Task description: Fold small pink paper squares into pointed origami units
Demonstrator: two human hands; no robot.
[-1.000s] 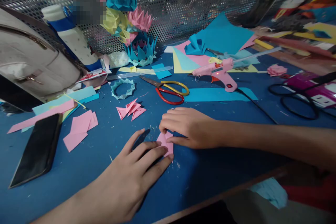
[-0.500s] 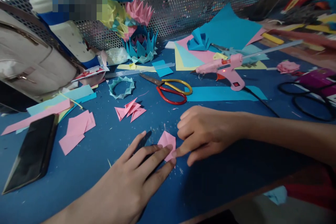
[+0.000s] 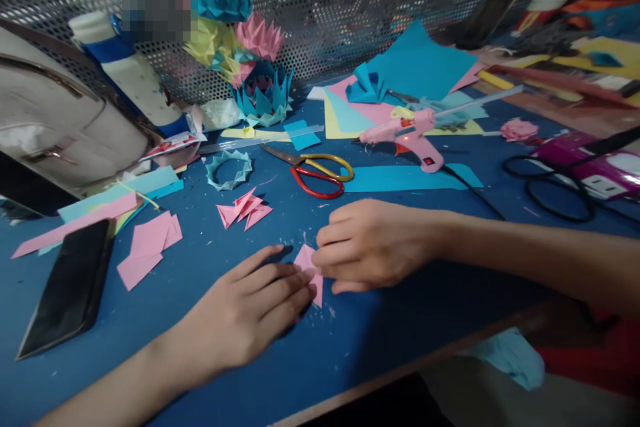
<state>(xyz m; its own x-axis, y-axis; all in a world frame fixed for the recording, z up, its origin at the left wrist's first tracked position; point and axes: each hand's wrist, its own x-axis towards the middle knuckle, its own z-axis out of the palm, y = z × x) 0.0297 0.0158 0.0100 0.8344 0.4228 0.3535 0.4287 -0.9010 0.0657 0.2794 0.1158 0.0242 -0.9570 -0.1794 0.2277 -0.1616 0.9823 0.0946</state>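
A small piece of folded pink paper (image 3: 317,290) lies on the blue tabletop between my hands, its top end pointed. My left hand (image 3: 250,303) rests palm down with fingers stretched out, the tips lying on the paper's left side. Curled fingers of my right hand (image 3: 367,247) are closed at the paper's right edge; the exact pinch is partly hidden. Just beyond are several folded pink triangles (image 3: 245,209) and a light-blue folded paper ring (image 3: 229,171). Scissors (image 3: 320,173) with one yellow and one red handle lie behind my right hand.
A pink glue gun (image 3: 407,133) with its cord lies behind a blue paper strip (image 3: 400,178). At left are a phone (image 3: 67,287), pink paper pieces (image 3: 150,247), a bottle (image 3: 135,77) and a white bag (image 3: 65,107). Folded-paper flowers (image 3: 263,90) stand against the perforated metal panel.
My right fingers have moved onto the pink paper and curled at its right edge. My left hand still lies on it, slightly shifted. The whole view has turned slightly.
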